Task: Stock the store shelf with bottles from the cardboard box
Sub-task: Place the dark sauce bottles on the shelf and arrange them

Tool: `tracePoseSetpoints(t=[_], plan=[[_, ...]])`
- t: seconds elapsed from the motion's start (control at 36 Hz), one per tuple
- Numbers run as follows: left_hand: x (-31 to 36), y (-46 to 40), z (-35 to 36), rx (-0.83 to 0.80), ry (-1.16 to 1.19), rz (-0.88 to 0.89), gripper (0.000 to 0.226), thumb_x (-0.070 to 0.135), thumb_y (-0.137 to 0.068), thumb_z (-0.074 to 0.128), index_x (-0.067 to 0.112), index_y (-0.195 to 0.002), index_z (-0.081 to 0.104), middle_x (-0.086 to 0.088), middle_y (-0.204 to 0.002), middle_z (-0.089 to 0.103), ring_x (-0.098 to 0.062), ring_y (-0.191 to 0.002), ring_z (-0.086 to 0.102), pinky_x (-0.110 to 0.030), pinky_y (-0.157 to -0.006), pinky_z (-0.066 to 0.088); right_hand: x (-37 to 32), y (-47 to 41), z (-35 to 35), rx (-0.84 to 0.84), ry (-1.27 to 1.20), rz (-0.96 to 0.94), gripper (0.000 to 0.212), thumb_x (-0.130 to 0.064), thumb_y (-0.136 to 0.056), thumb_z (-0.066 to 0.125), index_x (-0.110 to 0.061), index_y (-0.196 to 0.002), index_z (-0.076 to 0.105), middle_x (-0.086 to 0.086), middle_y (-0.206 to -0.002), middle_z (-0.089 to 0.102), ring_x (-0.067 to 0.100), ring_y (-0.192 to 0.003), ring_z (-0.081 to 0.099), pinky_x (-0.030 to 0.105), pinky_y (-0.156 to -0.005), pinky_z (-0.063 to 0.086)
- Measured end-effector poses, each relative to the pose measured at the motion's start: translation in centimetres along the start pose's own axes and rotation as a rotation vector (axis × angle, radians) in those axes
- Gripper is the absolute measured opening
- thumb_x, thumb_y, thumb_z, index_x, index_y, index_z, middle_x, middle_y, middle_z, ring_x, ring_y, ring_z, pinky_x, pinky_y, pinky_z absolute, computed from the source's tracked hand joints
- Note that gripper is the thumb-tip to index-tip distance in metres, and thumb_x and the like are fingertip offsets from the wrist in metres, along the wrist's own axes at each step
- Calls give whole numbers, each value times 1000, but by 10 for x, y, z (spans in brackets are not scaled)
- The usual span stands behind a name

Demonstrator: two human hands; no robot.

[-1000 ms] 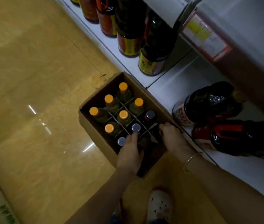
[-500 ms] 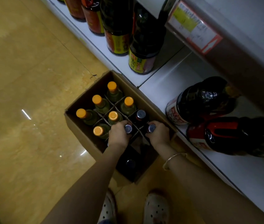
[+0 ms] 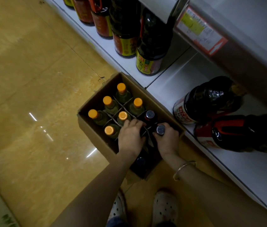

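Head view: in the cardboard box (image 3: pixel 95 138) beside the shelf (image 3: pixel 170 84), the right hand (image 3: pixel 167 141) wraps a dark bottle (image 3: pixel 160 129) standing upright — straight up is the way out. The left hand (image 3: pixel 130 135) curls over its neighbour, hidden underneath.

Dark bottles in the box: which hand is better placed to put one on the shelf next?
Right, probably. The right hand already grips a silver-capped bottle and is nearest the shelf. The left hand is farther from it, its grip hidden.
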State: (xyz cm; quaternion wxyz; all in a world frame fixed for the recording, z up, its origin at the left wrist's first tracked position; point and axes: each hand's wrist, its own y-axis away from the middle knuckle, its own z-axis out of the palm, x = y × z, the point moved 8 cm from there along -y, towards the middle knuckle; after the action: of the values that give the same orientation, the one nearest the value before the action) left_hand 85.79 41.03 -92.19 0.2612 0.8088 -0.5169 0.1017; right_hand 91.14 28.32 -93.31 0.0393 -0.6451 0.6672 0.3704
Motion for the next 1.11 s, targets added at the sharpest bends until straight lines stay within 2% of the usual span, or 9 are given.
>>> tracePoseSetpoints(t=[0.14, 0.25, 0.47, 0.58, 0.67, 0.81, 0.89, 1.0, 1.11], plan=[[21, 10, -9, -126, 148, 60, 65, 21, -77, 73, 24, -137, 46, 6, -138, 47, -15, -125, 35, -26, -104, 32, -38, 28, -51, 27, 13, -102, 26, -19, -85, 69, -6, -104, 59, 9, -101, 67, 21, -95, 64, 9, -61, 34], [37, 17, -19, -210, 334, 13, 87, 22, -68, 83, 21, -142, 38, 1, -140, 47, -19, -129, 38, -28, -107, 31, -72, 45, -82, -18, 21, -181, 27, -23, -85, 69, -9, -105, 59, 7, -99, 66, 20, -93, 63, 20, -68, 45], [65, 29, -76, -221, 627, -36, 81, 20, -57, 86, 36, -124, 46, 7, -117, 61, -16, -105, 61, -40, -91, 51, -136, 64, -158, -79, -34, -234, 24, -24, -80, 75, -9, -89, 59, 8, -89, 67, 20, -81, 67, 28, -68, 55], [81, 38, -132, -149, 634, 33, 63, 23, -60, 85, 36, -109, 46, 12, -98, 62, -3, -88, 61, -13, -72, 46, -176, 82, -202, -62, -83, -277, 25, -23, -75, 79, -11, -78, 57, 8, -77, 68, 19, -65, 69, 21, -50, 51], [93, 47, -177, -130, 651, 58, 60, 34, -55, 81, 31, -108, 52, 12, -95, 64, -2, -88, 63, -13, -71, 48, -210, 99, -230, -34, -119, -329, 24, -22, -71, 81, -16, -70, 58, -1, -64, 64, 9, -54, 65, 15, -46, 47], [115, 67, -280, -43, 661, 100, 60, 29, -48, 85, 39, -98, 54, 21, -87, 64, 14, -80, 58, -6, -68, 42, -281, 133, -285, 0, -150, -382, 27, -35, -67, 81, -20, -88, 71, -6, -82, 72, 6, -78, 66, 24, -70, 55], [125, 78, -343, -23, 707, 84, 52, 14, -54, 88, 38, -86, 55, 14, -76, 67, 4, -72, 63, -9, -61, 46, -325, 154, -311, -46, -202, -437, 30, -33, -67, 82, -23, -93, 69, -6, -82, 69, 9, -81, 64, 26, -71, 52], [142, 102, -428, -39, 744, 135, 42, 4, -63, 86, 14, -97, 65, -1, -86, 73, -13, -82, 70, -25, -68, 55, -384, 195, -340, -212, -318, -491, 38, -33, -73, 80, -24, -107, 65, -5, -101, 69, 11, -93, 65, 31, -84, 54], [169, 126, -526, 0, 709, 192, 34, 3, -67, 82, 18, -95, 69, 8, -83, 73, -4, -81, 68, -17, -64, 49, -449, 247, -387, -302, -369, -605, 49, -25, -71, 81, -26, -113, 55, -5, -103, 67, 10, -97, 64, 30, -85, 53]])
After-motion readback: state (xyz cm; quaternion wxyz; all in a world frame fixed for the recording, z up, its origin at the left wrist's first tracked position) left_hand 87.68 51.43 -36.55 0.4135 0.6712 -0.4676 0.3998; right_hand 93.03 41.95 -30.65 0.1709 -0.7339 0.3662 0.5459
